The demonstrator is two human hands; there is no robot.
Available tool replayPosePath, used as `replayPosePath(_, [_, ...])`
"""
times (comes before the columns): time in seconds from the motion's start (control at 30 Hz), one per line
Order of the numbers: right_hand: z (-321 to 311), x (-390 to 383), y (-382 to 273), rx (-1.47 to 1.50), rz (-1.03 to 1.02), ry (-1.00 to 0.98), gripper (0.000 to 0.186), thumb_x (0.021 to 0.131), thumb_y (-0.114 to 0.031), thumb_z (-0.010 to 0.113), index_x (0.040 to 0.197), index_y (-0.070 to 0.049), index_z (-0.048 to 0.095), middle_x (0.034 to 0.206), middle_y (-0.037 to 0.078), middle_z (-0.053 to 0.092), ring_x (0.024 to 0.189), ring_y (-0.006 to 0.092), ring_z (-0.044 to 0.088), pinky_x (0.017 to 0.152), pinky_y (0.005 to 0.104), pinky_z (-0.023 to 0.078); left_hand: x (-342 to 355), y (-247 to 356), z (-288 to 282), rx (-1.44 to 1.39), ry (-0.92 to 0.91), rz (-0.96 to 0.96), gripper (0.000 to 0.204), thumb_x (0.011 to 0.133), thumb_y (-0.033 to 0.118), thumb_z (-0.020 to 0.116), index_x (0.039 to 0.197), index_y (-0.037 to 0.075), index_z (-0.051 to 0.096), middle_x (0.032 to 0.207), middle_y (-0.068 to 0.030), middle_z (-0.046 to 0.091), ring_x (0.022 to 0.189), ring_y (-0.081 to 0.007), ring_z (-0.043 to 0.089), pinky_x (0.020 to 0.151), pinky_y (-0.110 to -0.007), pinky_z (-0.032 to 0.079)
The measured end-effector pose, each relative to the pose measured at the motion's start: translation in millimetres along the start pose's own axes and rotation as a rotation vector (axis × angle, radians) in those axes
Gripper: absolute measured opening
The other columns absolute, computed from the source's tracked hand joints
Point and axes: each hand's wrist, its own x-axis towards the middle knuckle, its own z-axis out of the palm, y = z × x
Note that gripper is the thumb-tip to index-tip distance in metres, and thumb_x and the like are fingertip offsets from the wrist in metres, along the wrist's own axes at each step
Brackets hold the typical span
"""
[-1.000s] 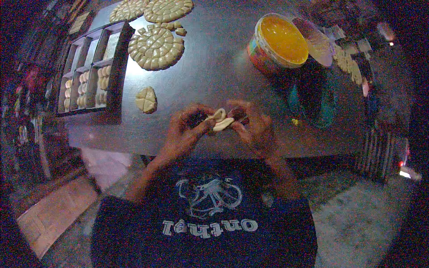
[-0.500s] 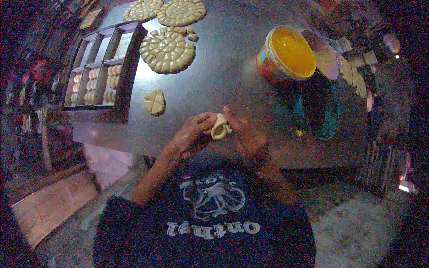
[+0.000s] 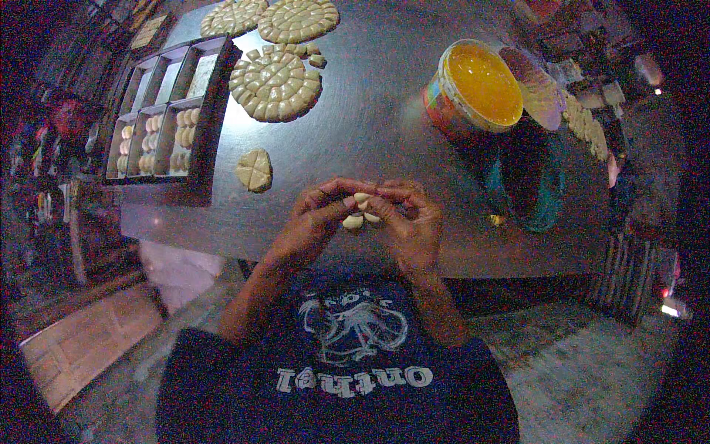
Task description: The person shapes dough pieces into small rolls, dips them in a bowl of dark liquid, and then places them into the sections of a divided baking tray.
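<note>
Close to the table's near edge, my left hand (image 3: pixel 310 220) and my right hand (image 3: pixel 414 226) meet around a small piece of pale dough (image 3: pixel 353 221). Fingers and thumbs of both pinch it from either side. Its upper part is covered by my fingertips, with rounded folds showing below. Nearest to my left hand lies a small dough round (image 3: pixel 254 171) marked into wedges. Farther off sits a larger dough disc (image 3: pixel 276 83), divided into many segments, with loose bits at its far right edge.
Two more segmented dough discs (image 3: pixel 299 19) lie at the far edge. A dark compartment tray (image 3: pixel 209 126) with rows of small rounded pieces stands left. At right are a tilted bucket (image 3: pixel 441 87) of glossy yellow-orange stuff, a purplish lid (image 3: pixel 546 100) and a teal object (image 3: pixel 551 196).
My right hand has turned and closed in on the dough, fingers now bent over it. The dough's open hollow no longer shows; folded, rounded lobes do. The table's things stay put.
</note>
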Motion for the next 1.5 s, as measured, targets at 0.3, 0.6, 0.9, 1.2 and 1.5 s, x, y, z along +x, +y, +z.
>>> replayPosePath(0.3, [2.9, -12.1, 1.9, -0.428, -0.547, 0.019, 0.026, 0.078, -0.001, 0.074, 0.103, -0.009, 0.072, 0.105, 0.007, 0.070, 0.096, 0.0228, 0.066, 0.078, 0.0337, 0.054, 6.3, -26.5, 3.5, 0.035, 0.233, 0.057, 0.031, 0.094, 0.024, 0.065, 0.116, 0.002, 0.064, 0.106, -0.0089, 0.069, 0.094, -0.0178, 0.067, 0.081, -0.030, 0.055])
replayPosePath(0.6, [-5.0, -18.9, -4.0, -0.401, -0.107, -0.051, 0.030, 0.077, -0.013, 0.081, 0.105, -0.010, 0.072, 0.109, 0.007, 0.066, 0.095, 0.0183, 0.065, 0.072, 0.0289, 0.054, -15.5, -23.5, -4.0, 0.437, 0.034, 0.170, 0.027, 0.097, 0.021, 0.061, 0.113, 0.000, 0.065, 0.103, -0.0069, 0.069, 0.094, -0.0161, 0.065, 0.083, -0.029, 0.053])
replayPosePath(0.9, [-19.0, -12.8, 14.5, -0.225, 0.016, -0.235, 0.012, 0.084, -0.014, 0.073, 0.093, -0.007, 0.076, 0.111, 0.010, 0.066, 0.102, 0.0207, 0.064, 0.081, 0.0320, 0.054, -10.0, -39.3, -9.2, 0.486, 0.005, 0.239, 0.023, 0.093, 0.023, 0.067, 0.099, 0.000, 0.069, 0.091, -0.0049, 0.068, 0.079, -0.0117, 0.061, 0.069, -0.027, 0.049])
replayPosePath(1.2, [-31.3, -6.4, 51.9, -0.042, 0.099, -0.197, 0.019, 0.085, -0.009, 0.071, 0.101, -0.001, 0.071, 0.112, 0.012, 0.067, 0.102, 0.0213, 0.064, 0.089, 0.0342, 0.052, 3.1, -60.8, 4.0, 0.506, 0.100, 0.347, 0.031, 0.092, 0.016, 0.067, 0.117, 0.002, 0.057, 0.092, -0.0080, 0.068, 0.085, -0.0152, 0.065, 0.072, -0.029, 0.052])
replayPosePath(1.5, [-40.0, -8.6, 74.9, -0.004, 0.288, -0.442, 0.035, 0.082, -0.009, 0.075, 0.114, 0.001, 0.065, 0.112, 0.010, 0.068, 0.098, 0.0168, 0.065, 0.086, 0.0316, 0.052, 10.0, -72.5, -10.8, 0.075, -0.145, 0.268, 0.065, 0.085, 0.001, 0.068, 0.140, 0.008, 0.035, 0.112, -0.0100, 0.065, 0.107, -0.0212, 0.062, 0.096, -0.038, 0.049])
